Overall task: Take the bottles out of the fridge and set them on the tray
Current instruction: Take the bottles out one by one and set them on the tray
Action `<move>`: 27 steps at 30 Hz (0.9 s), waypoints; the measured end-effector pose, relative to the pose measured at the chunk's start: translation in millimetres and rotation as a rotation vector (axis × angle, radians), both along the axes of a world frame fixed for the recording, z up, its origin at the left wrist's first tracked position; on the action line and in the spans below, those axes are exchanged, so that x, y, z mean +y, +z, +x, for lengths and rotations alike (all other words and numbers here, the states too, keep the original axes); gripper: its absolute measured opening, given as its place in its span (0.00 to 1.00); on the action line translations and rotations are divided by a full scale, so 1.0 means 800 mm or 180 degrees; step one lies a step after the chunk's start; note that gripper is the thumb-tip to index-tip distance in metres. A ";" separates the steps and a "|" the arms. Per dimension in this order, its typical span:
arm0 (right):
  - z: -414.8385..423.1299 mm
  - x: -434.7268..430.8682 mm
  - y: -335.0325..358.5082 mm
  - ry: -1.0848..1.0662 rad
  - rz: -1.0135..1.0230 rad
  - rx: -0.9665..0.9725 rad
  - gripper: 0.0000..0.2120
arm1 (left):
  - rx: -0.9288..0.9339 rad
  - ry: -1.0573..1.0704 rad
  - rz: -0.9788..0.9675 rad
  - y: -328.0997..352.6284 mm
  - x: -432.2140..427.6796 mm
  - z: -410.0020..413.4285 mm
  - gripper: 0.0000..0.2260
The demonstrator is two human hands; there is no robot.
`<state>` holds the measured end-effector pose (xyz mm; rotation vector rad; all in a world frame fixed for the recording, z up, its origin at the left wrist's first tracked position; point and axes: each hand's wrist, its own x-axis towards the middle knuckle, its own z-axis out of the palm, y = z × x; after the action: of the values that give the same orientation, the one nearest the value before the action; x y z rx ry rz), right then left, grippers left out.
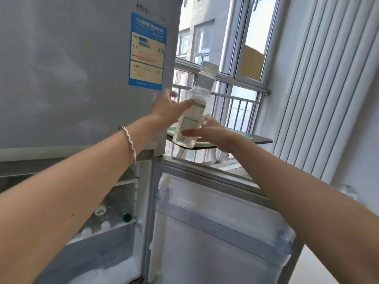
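Both your arms reach out past the fridge (pixel 71 78) toward the window (pixel 235 58). Between your hands is a clear bottle (pixel 191 117) with a white cap, tilted a little with its top leaning right, its base low over the pale green tray (pixel 244 138); whether it touches the tray you cannot tell. Your left hand (pixel 168 110) has its fingers wrapped loosely against the bottle's left side, thumb lying across the label. Your right hand (pixel 209 134) meets the bottle's lower right side with the fingers extended and slightly parted, touching it rather than clenched around it. A silver bangle (pixel 129 144) sits on your left forearm. The tray lies on a dark table (pixel 264 139) beside the window railing. Below your arms the lower fridge door (pixel 215 222) stands open, and in the compartment more bottles (pixel 106 220) remain lying on a shelf, white caps and one green cap facing outward
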<state>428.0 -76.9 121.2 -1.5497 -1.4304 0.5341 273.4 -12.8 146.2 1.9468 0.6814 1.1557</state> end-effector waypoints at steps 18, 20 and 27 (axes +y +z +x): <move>0.129 0.231 0.005 0.0666 -0.0442 0.0194 0.22 | 0.0138 0.0550 -0.0831 -0.041 0.154 0.171 0.35; 0.128 0.247 0.000 0.0705 -0.0519 0.0112 0.23 | 0.0243 0.0673 -0.0893 -0.045 0.150 0.168 0.33; 0.112 0.219 0.006 0.0014 -0.0499 -0.0318 0.30 | 0.0619 0.0742 -0.0513 -0.052 0.136 0.157 0.26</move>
<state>518.0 98.0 125.7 -1.7184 -1.4969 0.5905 399.3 95.6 104.4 1.8936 1.0953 1.0191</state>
